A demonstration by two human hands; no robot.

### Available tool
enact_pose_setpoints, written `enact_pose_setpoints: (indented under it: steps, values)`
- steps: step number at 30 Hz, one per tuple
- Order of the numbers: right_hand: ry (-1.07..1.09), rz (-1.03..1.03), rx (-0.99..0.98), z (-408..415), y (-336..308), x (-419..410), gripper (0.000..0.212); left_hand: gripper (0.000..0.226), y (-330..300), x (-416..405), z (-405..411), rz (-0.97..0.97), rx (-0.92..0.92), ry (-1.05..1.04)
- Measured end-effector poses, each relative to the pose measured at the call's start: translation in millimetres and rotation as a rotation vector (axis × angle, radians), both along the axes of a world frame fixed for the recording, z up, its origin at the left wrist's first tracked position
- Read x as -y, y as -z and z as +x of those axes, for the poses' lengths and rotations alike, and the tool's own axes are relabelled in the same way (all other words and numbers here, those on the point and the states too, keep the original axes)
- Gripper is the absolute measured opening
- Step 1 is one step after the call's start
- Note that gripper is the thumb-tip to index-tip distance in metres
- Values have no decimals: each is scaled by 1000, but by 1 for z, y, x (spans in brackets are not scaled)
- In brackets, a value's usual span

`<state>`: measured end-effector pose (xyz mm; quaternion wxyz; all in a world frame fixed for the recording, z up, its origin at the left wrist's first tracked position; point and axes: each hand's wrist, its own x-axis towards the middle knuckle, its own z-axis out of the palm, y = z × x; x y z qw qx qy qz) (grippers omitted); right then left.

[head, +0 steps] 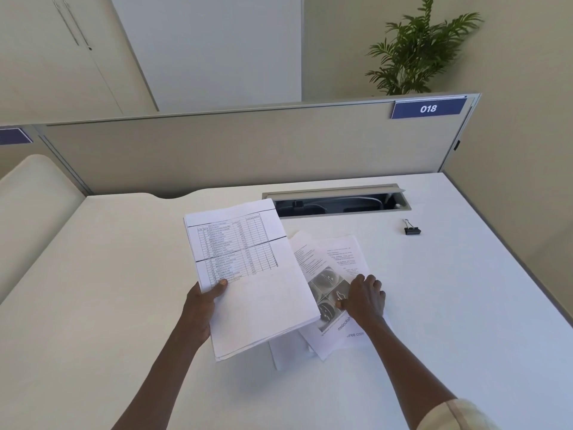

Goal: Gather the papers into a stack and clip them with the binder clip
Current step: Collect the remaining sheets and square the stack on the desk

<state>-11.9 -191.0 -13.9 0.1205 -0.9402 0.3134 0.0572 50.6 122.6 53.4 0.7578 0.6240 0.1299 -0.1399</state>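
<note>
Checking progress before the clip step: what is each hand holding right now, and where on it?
The left hand grips a sheaf of papers by its left edge. The right hand presses flat on loose sheets on the desk, grasping nothing.

Printed papers (248, 274) lifted (table on top), others (335, 274) flat, black binder clip (412, 230) apart

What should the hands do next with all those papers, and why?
Probably the right hand should slide the loose sheets off the desk and onto the stack held by the left hand. Those sheets still lie fanned out, and the binder clip waits untouched.
</note>
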Motion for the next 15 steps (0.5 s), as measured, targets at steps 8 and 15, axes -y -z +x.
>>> enact_pose_setpoints:
  steps: [8, 15]
  values:
    - [45, 147, -49, 9, -3, 1, 58, 22, 1, 0, 0, -4, 11, -6]
    - [145, 349, 131, -1, -5, 2, 33, 21, 7, -9, -1, 26, 7, -16]
